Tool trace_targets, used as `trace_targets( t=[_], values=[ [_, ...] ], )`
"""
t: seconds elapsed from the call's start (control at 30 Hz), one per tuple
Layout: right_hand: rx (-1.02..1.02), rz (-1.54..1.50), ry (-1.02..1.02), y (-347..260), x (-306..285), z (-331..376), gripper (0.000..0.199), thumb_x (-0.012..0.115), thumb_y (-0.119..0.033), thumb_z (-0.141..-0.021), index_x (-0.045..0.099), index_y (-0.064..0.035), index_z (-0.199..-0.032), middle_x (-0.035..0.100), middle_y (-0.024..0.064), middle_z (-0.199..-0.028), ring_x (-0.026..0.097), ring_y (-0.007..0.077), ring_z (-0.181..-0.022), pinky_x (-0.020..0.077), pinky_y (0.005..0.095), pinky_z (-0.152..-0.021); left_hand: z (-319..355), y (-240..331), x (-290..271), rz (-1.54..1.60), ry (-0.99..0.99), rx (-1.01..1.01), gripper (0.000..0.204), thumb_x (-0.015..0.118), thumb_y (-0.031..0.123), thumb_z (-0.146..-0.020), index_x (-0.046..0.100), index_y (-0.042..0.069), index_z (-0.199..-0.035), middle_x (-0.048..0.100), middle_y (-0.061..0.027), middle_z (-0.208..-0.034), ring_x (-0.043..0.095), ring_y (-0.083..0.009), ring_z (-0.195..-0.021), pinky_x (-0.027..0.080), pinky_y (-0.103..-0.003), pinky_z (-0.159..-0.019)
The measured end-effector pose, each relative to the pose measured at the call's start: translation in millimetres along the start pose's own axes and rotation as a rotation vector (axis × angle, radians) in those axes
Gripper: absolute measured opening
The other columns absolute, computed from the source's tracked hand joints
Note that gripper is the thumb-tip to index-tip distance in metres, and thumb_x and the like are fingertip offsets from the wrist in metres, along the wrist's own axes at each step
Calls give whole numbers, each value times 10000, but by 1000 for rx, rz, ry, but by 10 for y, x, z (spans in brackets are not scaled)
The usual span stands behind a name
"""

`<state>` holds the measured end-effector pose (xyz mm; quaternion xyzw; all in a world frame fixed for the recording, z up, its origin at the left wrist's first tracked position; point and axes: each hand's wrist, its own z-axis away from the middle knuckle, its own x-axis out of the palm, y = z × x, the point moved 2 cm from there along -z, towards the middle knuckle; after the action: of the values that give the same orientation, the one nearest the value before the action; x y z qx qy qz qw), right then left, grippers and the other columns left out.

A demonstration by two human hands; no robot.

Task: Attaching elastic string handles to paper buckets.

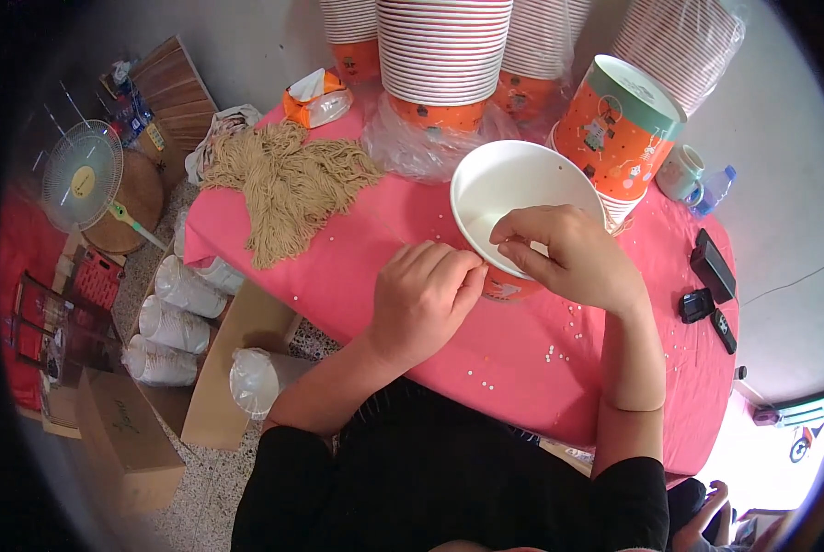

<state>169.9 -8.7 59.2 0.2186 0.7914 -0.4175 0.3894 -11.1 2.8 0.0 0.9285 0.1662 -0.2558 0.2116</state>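
Note:
A paper bucket (481, 189), white inside and orange outside, stands on the table with its mouth tilted toward me. At its near left rim is my left hand (426, 299), fingers curled and thumb and forefinger pinched together against the edge. What they pinch is too small to make out. My right hand (573, 253) reaches over the mouth from the right, its thumb and fingers bent into a pinch inside the rim. Whatever is between them is hidden. A small dark spot, perhaps a hole, shows on the bucket's far inner wall.
Tan cords (288, 184) lie heaped at left on the pink-covered table (513, 354). Behind stand stacked buckets (444, 51), an upturned bucket (619, 129), and a tissue pack (318, 97). At right are a mug (680, 173) and black items (713, 267). Small white dots are scattered nearby.

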Motion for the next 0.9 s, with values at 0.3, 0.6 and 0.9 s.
trace_targets(
  t=[0.3,0.6,0.9],
  values=[
    [28,-66,-87,50,40,4,87,622,-50,-839,685,-15,-887,678,138,-750,645,274,-662,498,364,-622,-18,45,-17,17,7,-60,143,716,84,-780,575,64,-779,544,-68,-658,573,-261,-616,459,-391,-570],
    [17,-89,-118,68,63,-4,54,628,-11,-833,671,-12,-865,666,90,-728,619,199,-613,475,310,-580,-15,80,-8,7,2,-49,138,723,101,-787,589,66,-781,560,-67,-661,587,-263,-626,469,-389,-578],
    [-53,32,-67,34,43,-5,47,627,-21,-776,630,-26,-823,633,105,-715,614,287,-636,477,362,-598,-4,57,-16,99,-12,-148,225,774,115,-752,586,78,-869,635,-56,-744,641,-230,-697,501,-377,-660]
  ],
)
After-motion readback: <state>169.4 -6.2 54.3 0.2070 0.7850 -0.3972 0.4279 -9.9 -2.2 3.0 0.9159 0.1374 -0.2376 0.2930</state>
